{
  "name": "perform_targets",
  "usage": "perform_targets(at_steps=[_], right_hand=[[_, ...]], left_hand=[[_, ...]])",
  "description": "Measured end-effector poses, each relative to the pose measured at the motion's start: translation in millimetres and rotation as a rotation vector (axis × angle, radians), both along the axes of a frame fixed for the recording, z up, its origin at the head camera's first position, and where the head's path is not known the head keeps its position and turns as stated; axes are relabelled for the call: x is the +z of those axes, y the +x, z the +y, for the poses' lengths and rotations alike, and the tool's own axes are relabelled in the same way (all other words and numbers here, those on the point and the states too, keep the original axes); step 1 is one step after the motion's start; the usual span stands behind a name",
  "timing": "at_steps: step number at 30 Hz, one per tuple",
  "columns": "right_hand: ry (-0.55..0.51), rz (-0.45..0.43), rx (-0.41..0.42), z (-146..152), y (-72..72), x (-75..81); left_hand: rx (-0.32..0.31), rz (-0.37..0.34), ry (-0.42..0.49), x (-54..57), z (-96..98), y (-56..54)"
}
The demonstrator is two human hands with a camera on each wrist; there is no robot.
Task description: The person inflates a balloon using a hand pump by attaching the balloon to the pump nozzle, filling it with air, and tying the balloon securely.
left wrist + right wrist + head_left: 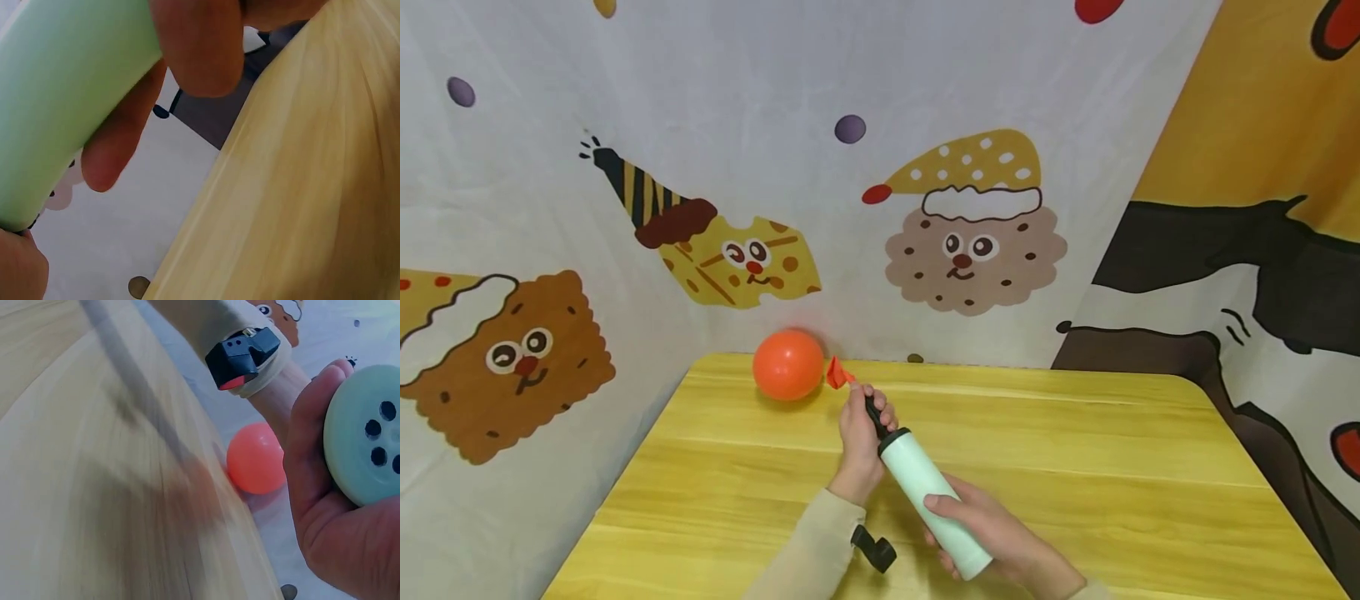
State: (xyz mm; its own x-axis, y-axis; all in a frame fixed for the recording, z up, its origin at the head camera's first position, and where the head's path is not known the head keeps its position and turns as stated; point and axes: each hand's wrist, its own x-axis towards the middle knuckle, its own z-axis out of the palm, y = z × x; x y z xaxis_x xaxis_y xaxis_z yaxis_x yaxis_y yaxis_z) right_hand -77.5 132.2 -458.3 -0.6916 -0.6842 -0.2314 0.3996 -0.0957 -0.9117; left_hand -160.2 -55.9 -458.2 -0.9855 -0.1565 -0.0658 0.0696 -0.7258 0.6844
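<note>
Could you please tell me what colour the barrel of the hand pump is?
The pump's barrel is pale mint green, seen best in the head view.

Head view bright, even; L wrist view dimmer, bit soft; R wrist view w/ blurry shadows across tabletop point(50, 487).

Pump point(934, 500) slants over table point(1120, 467), inflated balloon point(787, 364) at the back

A left hand point(861, 437) holds the far end and a right hand point(988, 525) the near end, the barrel running from back left to front right. Just beyond the left hand's fingers, a limp balloon point(837, 373) lies between that hand and the inflated balloon, left of centre near the table's far edge. Behind hangs a cloth point(737, 108), its cheese figure point(748, 262) above the inflated balloon and its cookie figure point(977, 258) farther right. A wrist-worn device point(874, 550) sits at the left sleeve point(812, 542).
</note>
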Motion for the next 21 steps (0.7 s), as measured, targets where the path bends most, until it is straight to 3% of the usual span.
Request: perform_targets(at_steps=[3, 7, 10, 14, 17, 21], right_hand=[[0.022, 0.018, -0.011, -2, 1.2, -1.0], [0.024, 0.022, -0.017, -3, 2.3, -1.3], [0.008, 0.01, -0.019, -1, 2.8, -1.2], [-0.021, -0.006, -0.025, 1, 2.6, 0.1], [-0.042, -0.021, -0.021, 3, 2.3, 1.2], [-0.068, -0.039, -0.001, 3, 2.1, 2.7]], left_hand=[[0.027, -0.031, -0.044, -1.7, 0.9, -0.7], [0.001, -0.037, -0.034, -1.2, -0.8, -2.2], [-0.073, -0.018, 0.064, -0.1, -3.4, -2.4], [-0.201, 0.028, 0.283, 1.4, -6.8, -1.8], [-0.262, 0.051, 0.415, 2.4, -8.6, -1.1], [-0.313, 0.051, 0.501, 4.5, -10.0, 0.5]])
